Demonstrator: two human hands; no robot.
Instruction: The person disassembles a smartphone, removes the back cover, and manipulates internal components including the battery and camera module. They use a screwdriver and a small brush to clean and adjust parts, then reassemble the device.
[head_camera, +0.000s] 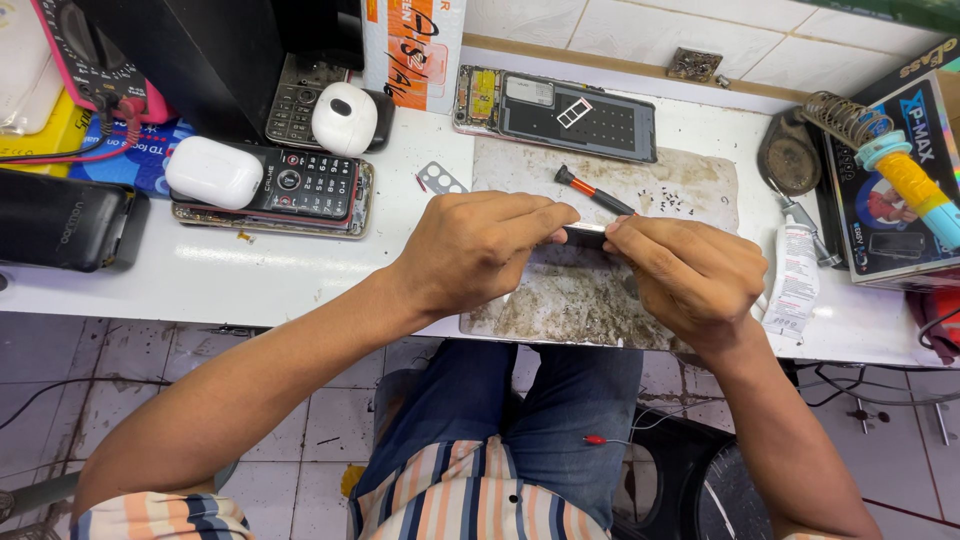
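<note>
Both hands meet over the stained work mat (560, 300) at the middle of the white bench (250, 280), pinching a small dark flat part (585, 236) between them. The left hand (470, 250) is curled, its thumb and forefinger narrowed onto the left end of the part; the right hand (690, 275) closes on the right end in the same way, so the part is held from both sides just above the mat. Most of the part is hidden by the fingers, and what kind of piece it is cannot be told. Just beyond the fingertips lies a small screwdriver (597, 192) with a red collar, and near its tip a scatter of tiny screws (672, 203) on the mat. Further back an opened phone (555, 112) lies with its back cover off, and a small grey camera frame (440, 179) lies just left of the mat. To my eye the step in hand is working on, or looking over, a piece taken from that phone, with the disassembly already well along. Any next move calls for a steady two-sided grip and small, light finger motions, since the piece is thin and the loose screws lie close by. To the left lie keypad phones (300, 185) with white earbud cases (213, 172) on them; to the right, a white glue tube (795, 275).
</note>
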